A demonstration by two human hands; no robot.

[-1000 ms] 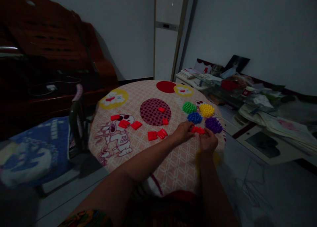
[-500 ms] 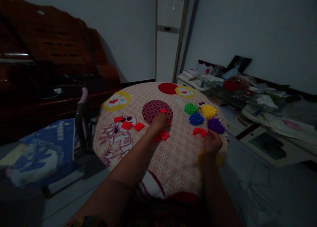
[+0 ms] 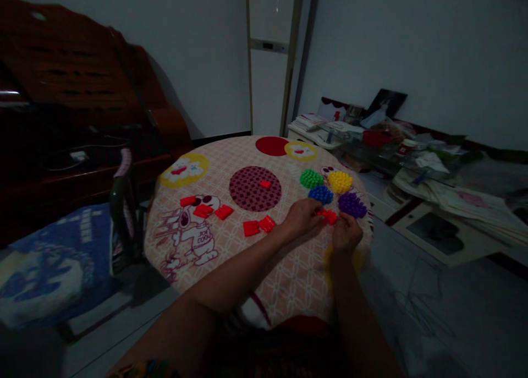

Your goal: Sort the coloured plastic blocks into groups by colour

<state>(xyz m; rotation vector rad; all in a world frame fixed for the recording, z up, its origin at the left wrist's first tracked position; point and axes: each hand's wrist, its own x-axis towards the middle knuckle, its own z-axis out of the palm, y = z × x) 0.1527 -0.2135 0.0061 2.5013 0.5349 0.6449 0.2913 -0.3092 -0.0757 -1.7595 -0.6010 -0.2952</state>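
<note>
A short curved strip of joined red plastic pieces (image 3: 329, 217) spans the gap between my hands above the right side of the table. My right hand (image 3: 347, 234) pinches its right end. My left hand (image 3: 303, 219) is closed at its left end, fingertips around a red piece that the fingers partly hide. Just beyond my hands sit knobbly clusters: blue (image 3: 320, 195), green (image 3: 311, 178), yellow (image 3: 340, 182) and purple (image 3: 352, 204). Loose red pieces (image 3: 251, 228) lie left of my left forearm, one (image 3: 265, 184) on the dark dotted circle.
More red pieces (image 3: 203, 211) are spread over the left of the round table's patterned cloth (image 3: 231, 257). A chair with a blue cover (image 3: 82, 246) stands at the left, before a wooden bench (image 3: 82, 64). At the right, a cluttered low cabinet (image 3: 412, 213) runs along the wall.
My left hand has come right from the loose red pieces to the red strip, and one piece is gone from where it was. My right hand stays at the strip. The view has shifted slightly.
</note>
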